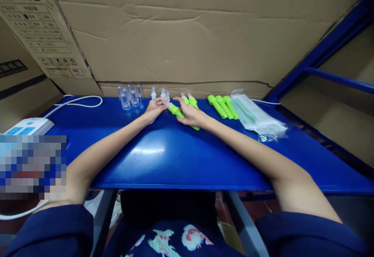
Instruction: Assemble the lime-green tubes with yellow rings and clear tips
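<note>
A bright green plastic tube [176,111] with a pale, see-through tip lies slantwise between my two hands, just above the blue table. My left hand [154,110] pinches its tip end between thumb and fingers. At the green lower end, the fingers of my right hand [189,113] close around the body. Two more green tubes with clear tips [193,101] lie behind my right hand, which partly covers them. Just past my left hand stand several small white nozzle pieces with clear tops [153,93].
Several clear plastic caps [126,100] stand at left. Three green tubes without tips [217,107] lie at right, beside a plastic bag of face masks [255,114]. A white power strip [30,126] with cable sits far left. Cardboard [175,46] walls the back; a blue metal frame [321,46] rises at right.
</note>
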Demonstrator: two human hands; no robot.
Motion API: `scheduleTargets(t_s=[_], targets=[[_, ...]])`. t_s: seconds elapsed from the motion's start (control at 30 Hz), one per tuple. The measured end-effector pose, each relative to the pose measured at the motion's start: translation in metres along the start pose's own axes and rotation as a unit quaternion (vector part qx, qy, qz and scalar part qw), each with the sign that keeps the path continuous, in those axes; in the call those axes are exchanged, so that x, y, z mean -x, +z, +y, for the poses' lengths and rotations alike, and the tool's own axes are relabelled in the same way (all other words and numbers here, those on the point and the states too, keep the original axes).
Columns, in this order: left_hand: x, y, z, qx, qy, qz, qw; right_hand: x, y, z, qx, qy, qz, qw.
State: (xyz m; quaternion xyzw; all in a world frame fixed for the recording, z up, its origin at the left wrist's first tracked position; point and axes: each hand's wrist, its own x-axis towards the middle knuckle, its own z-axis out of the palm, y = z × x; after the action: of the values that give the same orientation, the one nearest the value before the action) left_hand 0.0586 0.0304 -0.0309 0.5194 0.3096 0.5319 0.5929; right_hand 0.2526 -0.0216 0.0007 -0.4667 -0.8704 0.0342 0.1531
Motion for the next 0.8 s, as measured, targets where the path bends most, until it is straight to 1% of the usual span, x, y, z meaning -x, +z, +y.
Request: scheduleTargets(t_s=[0.13, 0.27, 0.33, 0.43, 0.53, 0.63, 0.7, 0.8], targets=[[-0.001, 0.002, -0.004, 0.004, 0.000, 0.008, 1.000, 0.001, -0.004, 0.000, 0.004, 0.005, -0.021, 1.000], [-0.002, 0.010, -0.008, -0.015, -0.001, 0.048, 0.999, 0.000, -0.006, 0.003, 0.009, 0.012, -0.035, 0.999], [-0.003, 0.012, -0.009, -0.024, -0.006, 0.053, 0.998, -0.001, -0.006, 0.004, 0.006, 0.007, -0.034, 0.999], [-0.004, 0.010, -0.007, -0.016, -0.022, 0.039, 0.999, 0.000, -0.008, 0.001, 0.005, 0.008, -0.026, 1.000], [-0.002, 0.007, -0.004, 0.022, -0.038, 0.016, 0.999, 0.004, -0.012, -0.008, -0.001, 0.000, -0.019, 1.000], [0.000, 0.006, 0.000, 0.061, -0.035, 0.015, 0.997, 0.007, -0.016, -0.015, 0.028, 0.007, -0.018, 0.999], [0.002, 0.006, 0.003, 0.071, -0.046, 0.005, 0.996, 0.007, -0.016, -0.015, 0.036, 0.008, -0.018, 0.999], [0.003, 0.007, 0.006, 0.069, -0.041, 0.001, 0.997, 0.006, -0.015, -0.010, 0.011, -0.006, -0.012, 1.000]])
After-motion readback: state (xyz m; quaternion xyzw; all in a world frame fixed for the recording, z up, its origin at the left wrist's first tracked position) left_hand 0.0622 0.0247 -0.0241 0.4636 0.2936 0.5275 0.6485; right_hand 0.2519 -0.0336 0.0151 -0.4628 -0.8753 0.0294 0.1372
